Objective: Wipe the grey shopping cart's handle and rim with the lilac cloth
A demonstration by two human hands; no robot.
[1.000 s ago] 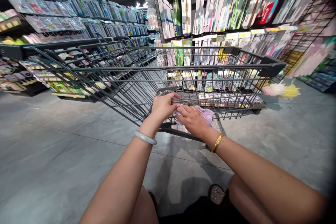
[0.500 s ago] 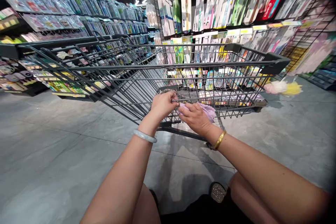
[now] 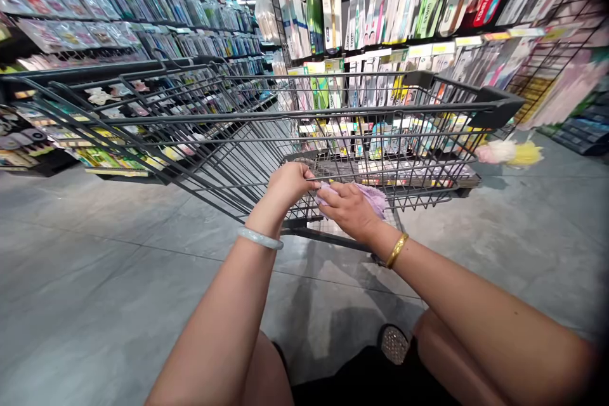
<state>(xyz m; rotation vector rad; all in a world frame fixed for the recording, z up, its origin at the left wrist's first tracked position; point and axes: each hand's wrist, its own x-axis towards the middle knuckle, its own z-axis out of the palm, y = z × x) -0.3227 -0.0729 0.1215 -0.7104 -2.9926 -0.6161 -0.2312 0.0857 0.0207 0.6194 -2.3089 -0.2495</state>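
Shopping cart (image 3: 304, 114), dark grey wire basket, standing side-on before the person on a grey concrete floor (image 3: 95, 266); black corner bumper (image 3: 497, 108) at the upper right of the rim.

Lilac cloth (image 3: 374, 198), one, crumpled, at the lower part of the cart's near side, bunched beneath the right hand and spreading out past its knuckles.

Right hand (image 3: 349, 210): grip grasping the cloth, fingers laid over it against the wires; gold bangle (image 3: 397, 250) at the wrist.

Left hand (image 3: 288, 185): just beside the right, fingers bent, tips at a side wire close to the cloth's near edge; whether the grip clasps wire or cloth cannot be told. Pale bangle (image 3: 260, 238) on the wrist.

Behind the cart: carded toothbrushes (image 3: 356, 6) hung in rows, with yellow-and-white price labels between; pink, white and yellow fluffy items (image 3: 511, 153) beyond the basket's right end.

To the left: shelving with packaged goods (image 3: 190, 13), in several tiers.

Below: one glittery shoe (image 3: 394, 344), between the knees.
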